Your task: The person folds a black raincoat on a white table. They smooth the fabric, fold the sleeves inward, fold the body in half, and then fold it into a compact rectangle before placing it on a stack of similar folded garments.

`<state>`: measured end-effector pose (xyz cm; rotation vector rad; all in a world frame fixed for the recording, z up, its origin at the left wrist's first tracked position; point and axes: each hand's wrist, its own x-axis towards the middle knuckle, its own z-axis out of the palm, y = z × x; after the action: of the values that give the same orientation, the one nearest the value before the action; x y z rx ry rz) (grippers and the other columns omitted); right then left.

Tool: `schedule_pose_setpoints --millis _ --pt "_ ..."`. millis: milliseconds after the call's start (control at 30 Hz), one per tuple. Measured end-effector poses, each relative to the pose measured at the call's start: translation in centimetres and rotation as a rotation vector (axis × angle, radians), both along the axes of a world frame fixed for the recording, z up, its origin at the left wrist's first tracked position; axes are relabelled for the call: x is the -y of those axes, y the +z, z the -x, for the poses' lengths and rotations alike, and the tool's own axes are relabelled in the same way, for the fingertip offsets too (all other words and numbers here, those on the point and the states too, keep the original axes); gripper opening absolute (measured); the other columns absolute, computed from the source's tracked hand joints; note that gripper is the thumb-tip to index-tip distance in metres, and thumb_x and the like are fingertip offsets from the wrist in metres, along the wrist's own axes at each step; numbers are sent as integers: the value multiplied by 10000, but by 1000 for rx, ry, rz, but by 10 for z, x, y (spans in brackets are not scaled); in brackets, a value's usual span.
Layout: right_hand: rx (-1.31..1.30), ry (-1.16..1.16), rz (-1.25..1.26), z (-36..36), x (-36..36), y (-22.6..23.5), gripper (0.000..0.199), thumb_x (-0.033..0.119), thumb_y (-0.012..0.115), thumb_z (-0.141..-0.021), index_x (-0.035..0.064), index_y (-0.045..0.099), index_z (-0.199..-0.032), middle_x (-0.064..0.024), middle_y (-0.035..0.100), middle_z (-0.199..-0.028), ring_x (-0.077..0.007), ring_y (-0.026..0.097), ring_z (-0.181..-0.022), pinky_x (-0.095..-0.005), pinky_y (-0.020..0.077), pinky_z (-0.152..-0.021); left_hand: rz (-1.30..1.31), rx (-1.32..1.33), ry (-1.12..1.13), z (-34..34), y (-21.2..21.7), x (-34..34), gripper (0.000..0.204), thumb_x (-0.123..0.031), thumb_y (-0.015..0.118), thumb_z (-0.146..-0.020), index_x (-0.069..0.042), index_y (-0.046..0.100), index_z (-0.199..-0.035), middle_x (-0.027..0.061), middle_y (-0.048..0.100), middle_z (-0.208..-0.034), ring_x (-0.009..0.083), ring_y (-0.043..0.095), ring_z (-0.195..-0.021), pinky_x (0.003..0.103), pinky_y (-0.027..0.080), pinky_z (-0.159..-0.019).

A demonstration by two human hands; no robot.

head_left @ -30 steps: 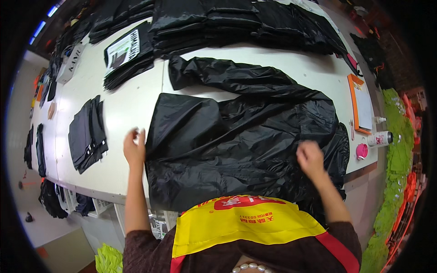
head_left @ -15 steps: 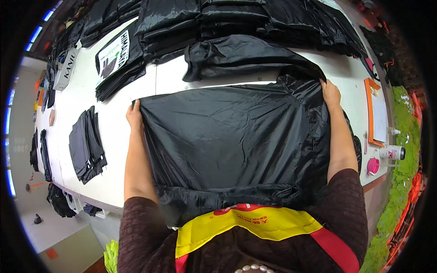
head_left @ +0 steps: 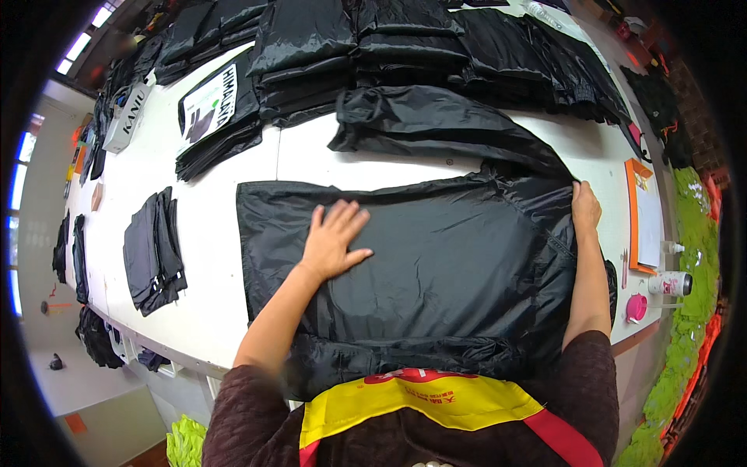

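A black shiny jacket [head_left: 436, 257] lies spread on the white table in front of me. One sleeve [head_left: 436, 117] stretches out to the left across its far side. My left hand [head_left: 334, 240] rests flat on the left part of the jacket, fingers spread. At the upper right corner, my right hand [head_left: 585, 208] grips the jacket's edge near the shoulder, its fingers closed on the fabric. Small creases run over the panel, and the near edge bunches up against my yellow and red apron [head_left: 420, 401].
Stacks of folded black garments [head_left: 303, 47] line the far side. Printed bags [head_left: 210, 117], a white box [head_left: 128, 117] and folded dark grey cloths [head_left: 156, 253] lie left. On the right are an orange-edged tray [head_left: 632, 210], a pink round item [head_left: 636, 308] and a bottle [head_left: 671, 283].
My left hand has let go of the jacket's far left corner and moved right and nearer, flattening onto the fabric. The right hand keeps its hold, and the jacket now lies flatter.
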<state>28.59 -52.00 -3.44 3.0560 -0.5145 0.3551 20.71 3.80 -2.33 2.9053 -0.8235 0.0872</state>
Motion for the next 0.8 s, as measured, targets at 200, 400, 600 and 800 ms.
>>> schedule_pose_setpoints --millis 200,400,600,800 --pt "-4 -37 41 -4 -10 3 240 252 494 -909 22 552 -944 -200 620 -925 -371 593 -862 -451 477 -739 99 51 336 -6 0 3 717 -532 613 -760 -138 436 -1332 139 356 -1411 318 305 -1313 594 217 -1008" --pt "356 630 -160 26 -103 44 324 118 608 -790 4 564 -1090 -177 552 -1114 -346 507 -1041 -409 395 -923 304 227 483 -57 10 -38 485 -346 619 -822 -20 548 -1175 186 533 -1205 341 475 -1146 457 363 -940" --pt "-38 831 -176 59 -183 6 590 411 597 -818 69 472 -1282 -194 333 -1407 -344 277 -1321 -511 198 -1056 587 -52 742 -151 55 13 641 -544 686 -691 5 622 -1016 178 647 -916 323 623 -873 378 472 -751" --pt "418 386 -55 12 -124 54 547 126 712 -679 69 476 -1169 -117 527 -1114 -303 466 -1071 -435 352 -909 451 -242 737 -221 60 6 383 -367 653 -732 11 625 -790 229 638 -862 352 620 -842 412 474 -735"
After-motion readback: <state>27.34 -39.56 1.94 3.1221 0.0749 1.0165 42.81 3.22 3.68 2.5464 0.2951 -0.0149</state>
